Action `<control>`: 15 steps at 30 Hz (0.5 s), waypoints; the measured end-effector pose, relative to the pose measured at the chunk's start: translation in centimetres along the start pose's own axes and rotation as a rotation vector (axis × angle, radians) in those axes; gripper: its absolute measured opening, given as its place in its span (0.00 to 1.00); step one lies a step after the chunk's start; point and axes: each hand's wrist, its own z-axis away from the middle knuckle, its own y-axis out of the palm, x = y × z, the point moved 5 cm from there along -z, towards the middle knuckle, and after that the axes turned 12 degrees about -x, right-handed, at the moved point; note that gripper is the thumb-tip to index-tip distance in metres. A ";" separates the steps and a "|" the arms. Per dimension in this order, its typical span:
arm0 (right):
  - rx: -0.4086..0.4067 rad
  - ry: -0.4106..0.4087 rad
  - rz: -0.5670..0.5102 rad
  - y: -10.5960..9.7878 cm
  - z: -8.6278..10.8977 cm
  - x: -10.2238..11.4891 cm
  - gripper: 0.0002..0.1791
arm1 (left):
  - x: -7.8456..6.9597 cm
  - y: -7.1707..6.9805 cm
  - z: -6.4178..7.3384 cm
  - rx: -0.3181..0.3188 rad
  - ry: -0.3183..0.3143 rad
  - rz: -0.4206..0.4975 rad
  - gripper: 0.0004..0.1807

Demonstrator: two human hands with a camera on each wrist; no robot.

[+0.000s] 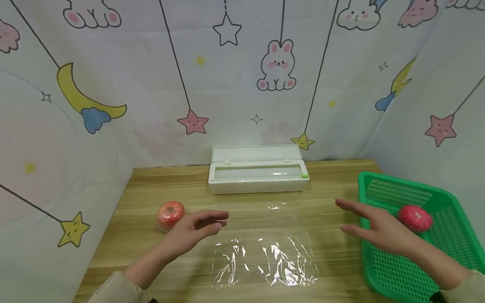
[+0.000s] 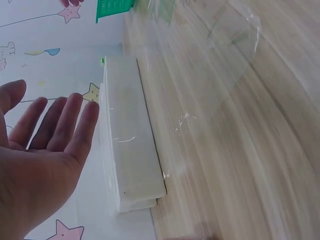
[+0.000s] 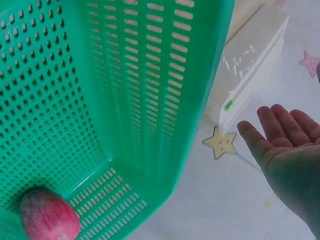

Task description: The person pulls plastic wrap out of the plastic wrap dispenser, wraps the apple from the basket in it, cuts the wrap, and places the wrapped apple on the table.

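Observation:
A sheet of clear plastic wrap (image 1: 265, 261) lies on the wooden table, stretching from the front of a white cling film dispenser box (image 1: 259, 186) whose lid stands raised. My left hand (image 1: 193, 231) hovers left of the sheet with loosely bent fingers and holds nothing. Close behind it sits a red apple (image 1: 171, 214) that looks wrapped in shiny film. My right hand (image 1: 382, 229) is held over the left rim of a green basket (image 1: 363, 252), its fingers extended and nothing in them. Inside that basket lies a pinkish-red fruit (image 1: 415, 218), also seen in the right wrist view.
The wooden table (image 1: 151, 269) meets a patterned cloth backdrop (image 1: 242, 84) at the back and sides. A small green slider (image 1: 305, 176) sits at the dispenser's right end. The basket's raised walls stand at the table's right side.

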 end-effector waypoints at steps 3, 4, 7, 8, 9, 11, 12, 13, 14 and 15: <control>-0.036 0.029 -0.002 -0.8 0.0 -1.4 0.35 | 0.6 0.5 -0.8 -0.054 0.016 0.016 0.25; -0.047 0.038 -0.007 -1.1 0.0 -1.9 0.36 | 0.8 0.7 -1.0 -0.068 0.025 0.020 0.25; -0.079 0.076 -0.011 -1.9 0.2 -3.7 0.38 | 1.4 1.2 -1.7 -0.115 0.051 0.024 0.26; -0.086 0.089 -0.008 -2.1 0.3 -4.3 0.38 | 1.6 1.4 -2.0 -0.128 0.063 0.028 0.27; -0.087 0.102 -0.019 -2.4 0.5 -4.9 0.38 | 1.7 1.6 -2.2 -0.144 0.067 0.031 0.27; -0.095 0.136 0.004 -2.8 0.7 -6.0 0.39 | 2.0 1.9 -2.6 -0.177 0.076 0.031 0.27; -0.095 0.148 0.013 -3.1 0.8 -6.6 0.40 | 2.1 2.1 -2.7 -0.190 0.083 0.033 0.28; -0.100 0.161 0.032 -3.3 1.0 -7.1 0.40 | 2.2 2.3 -2.9 -0.205 0.089 0.033 0.28; -0.098 0.174 0.038 -3.5 1.1 -7.6 0.41 | 2.3 2.4 -3.0 -0.218 0.096 0.029 0.28; -0.099 0.186 0.054 -3.8 1.2 -8.1 0.42 | 2.5 2.5 -3.1 -0.233 0.098 0.022 0.28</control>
